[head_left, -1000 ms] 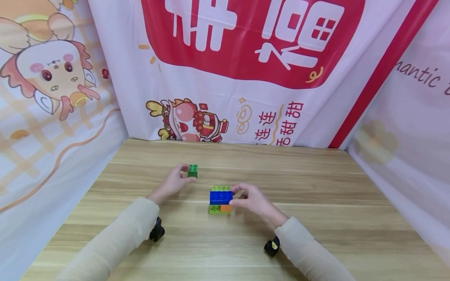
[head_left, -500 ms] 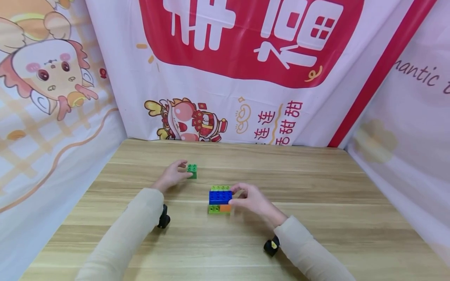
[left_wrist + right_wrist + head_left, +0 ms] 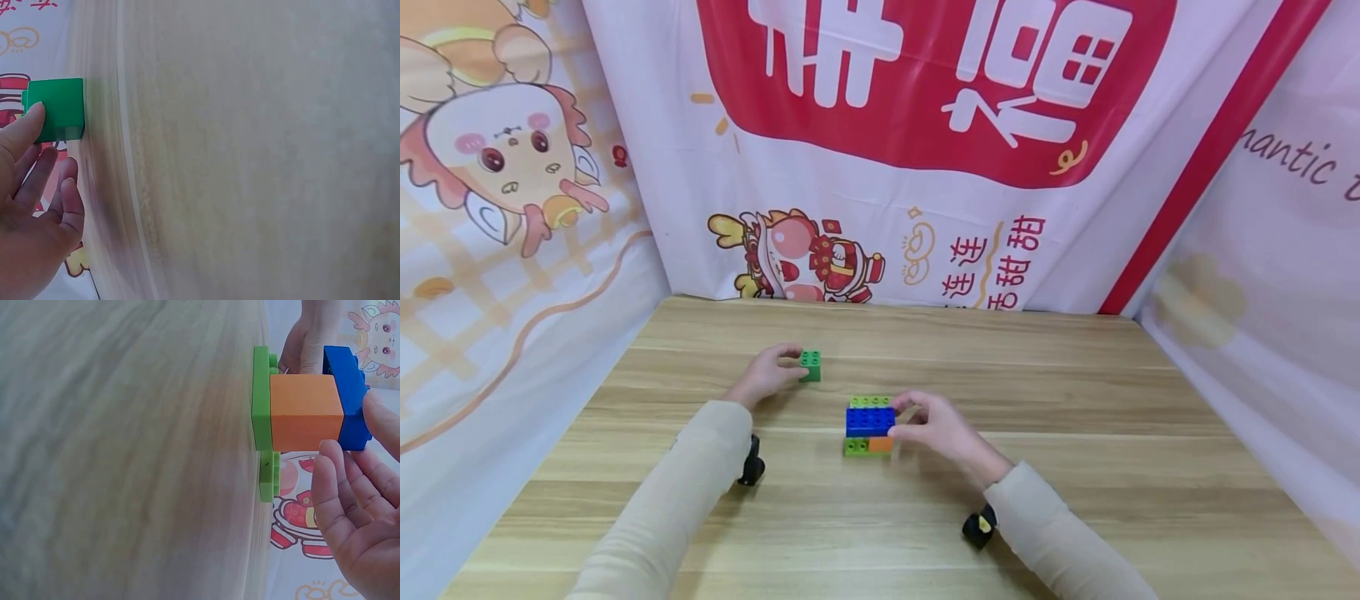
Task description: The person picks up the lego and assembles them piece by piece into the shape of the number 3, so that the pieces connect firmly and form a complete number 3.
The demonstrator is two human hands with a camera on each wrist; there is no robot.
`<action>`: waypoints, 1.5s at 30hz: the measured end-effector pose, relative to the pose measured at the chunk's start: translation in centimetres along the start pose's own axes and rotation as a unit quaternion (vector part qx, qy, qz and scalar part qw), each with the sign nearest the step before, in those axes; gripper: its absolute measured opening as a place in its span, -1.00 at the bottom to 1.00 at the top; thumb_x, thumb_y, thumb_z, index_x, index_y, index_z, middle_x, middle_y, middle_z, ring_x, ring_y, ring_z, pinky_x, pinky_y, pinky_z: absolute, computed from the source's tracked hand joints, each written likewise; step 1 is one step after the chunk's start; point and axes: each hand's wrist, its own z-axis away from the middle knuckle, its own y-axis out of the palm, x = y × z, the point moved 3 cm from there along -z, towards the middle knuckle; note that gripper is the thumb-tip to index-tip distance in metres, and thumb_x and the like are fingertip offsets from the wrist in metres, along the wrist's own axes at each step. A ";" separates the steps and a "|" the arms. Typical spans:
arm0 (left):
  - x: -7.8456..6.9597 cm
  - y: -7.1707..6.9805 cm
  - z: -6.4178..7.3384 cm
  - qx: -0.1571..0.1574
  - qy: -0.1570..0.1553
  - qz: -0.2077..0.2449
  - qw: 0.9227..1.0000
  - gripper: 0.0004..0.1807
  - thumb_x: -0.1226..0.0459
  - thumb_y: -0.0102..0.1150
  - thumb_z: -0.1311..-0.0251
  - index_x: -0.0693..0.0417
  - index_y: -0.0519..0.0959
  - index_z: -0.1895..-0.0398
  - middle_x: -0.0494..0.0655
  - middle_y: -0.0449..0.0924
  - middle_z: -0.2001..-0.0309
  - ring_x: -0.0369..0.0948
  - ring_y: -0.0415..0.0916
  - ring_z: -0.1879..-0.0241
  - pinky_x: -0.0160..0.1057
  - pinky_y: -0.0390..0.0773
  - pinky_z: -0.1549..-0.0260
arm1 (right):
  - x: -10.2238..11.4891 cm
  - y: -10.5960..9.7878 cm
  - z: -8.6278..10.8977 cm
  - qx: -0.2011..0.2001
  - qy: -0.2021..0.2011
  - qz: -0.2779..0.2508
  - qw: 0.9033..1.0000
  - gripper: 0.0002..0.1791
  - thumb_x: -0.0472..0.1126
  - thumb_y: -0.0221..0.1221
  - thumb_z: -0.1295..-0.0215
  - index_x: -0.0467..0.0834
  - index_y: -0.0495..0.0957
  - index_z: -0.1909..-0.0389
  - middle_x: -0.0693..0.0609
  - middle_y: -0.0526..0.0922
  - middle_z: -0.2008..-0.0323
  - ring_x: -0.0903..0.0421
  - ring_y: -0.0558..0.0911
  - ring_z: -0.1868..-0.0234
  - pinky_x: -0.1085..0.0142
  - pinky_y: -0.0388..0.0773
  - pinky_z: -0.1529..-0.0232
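My left hand (image 3: pixel 767 372) is at a green toy building brick (image 3: pixel 812 367) on the wooden table, pinching its left side between thumb and fingers. In the left wrist view the thumb lies on the near face of the green brick (image 3: pixel 62 109), while the last fingers curl loosely below. Nearer and to the right stands a small brick build. Its blue brick (image 3: pixel 870 422) sits on an orange brick (image 3: pixel 306 412), above flat lime-green bricks (image 3: pixel 261 400). My right hand (image 3: pixel 943 425) pinches the right end of the blue brick, with its thumb on the studded side.
The wooden table (image 3: pixel 1075 467) reaches back to a printed cloth (image 3: pixel 1060 250) hanging behind it. More printed cloth hangs at both sides. A black wrist camera (image 3: pixel 751 462) sits under the left cuff, and another black camera (image 3: pixel 979 527) under the right.
My left hand shifts slightly back and left, its fingers spreading off the green brick, then comes in on its left side again. My right hand stays on the blue brick.
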 end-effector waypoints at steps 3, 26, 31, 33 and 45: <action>0.0 0.1 0.0 -0.002 0.009 -0.004 1.000 -0.48 0.30 0.14 -0.21 0.27 0.30 -0.21 0.24 0.31 -0.18 0.11 0.28 -0.14 -0.01 0.30 -0.08 | 0.0 0.0 -0.1 -0.001 0.001 0.003 1.000 -0.62 -0.14 0.32 -0.08 -0.18 0.52 0.08 0.01 0.56 0.17 0.12 0.55 0.40 0.28 0.52 0.39; -1.9 1.0 1.9 0.021 0.032 0.005 0.999 -0.50 0.10 0.21 -0.15 0.08 0.40 -0.13 0.00 0.42 -0.05 -0.08 0.39 0.10 -0.19 0.46 0.23 | 2.6 -0.1 1.0 -0.006 -0.003 0.000 1.000 -0.65 -0.34 0.28 -0.10 -0.33 0.50 0.07 -0.12 0.55 0.16 0.03 0.54 0.40 0.32 0.50 0.40; -2.5 1.1 2.6 0.020 0.041 0.015 0.999 -0.48 0.09 0.21 -0.15 0.09 0.39 -0.14 -0.01 0.44 -0.01 -0.09 0.41 0.12 -0.18 0.46 0.23 | 4.1 -0.3 1.7 -0.002 0.003 0.004 1.000 -0.66 -0.37 0.25 -0.12 -0.37 0.48 0.07 -0.16 0.54 0.16 0.00 0.53 0.40 0.33 0.49 0.41; -2.7 1.2 2.9 0.019 0.048 0.016 0.999 -0.49 0.10 0.22 -0.14 0.10 0.40 -0.13 -0.01 0.45 -0.01 -0.10 0.41 0.14 -0.19 0.46 0.23 | 3.4 -0.2 1.5 -0.005 0.005 0.003 1.000 -0.66 -0.37 0.25 -0.12 -0.35 0.49 0.07 -0.15 0.54 0.16 0.00 0.53 0.40 0.31 0.49 0.40; -5.1 1.8 4.1 0.007 0.077 0.027 0.997 -0.54 0.15 0.26 -0.11 0.13 0.46 -0.05 -0.01 0.49 0.03 -0.11 0.43 0.18 -0.22 0.48 0.29 | 0.2 0.0 0.4 -0.010 0.008 -0.001 1.000 -0.60 -0.17 0.33 -0.07 -0.20 0.52 0.07 -0.02 0.55 0.17 0.11 0.55 0.40 0.30 0.52 0.38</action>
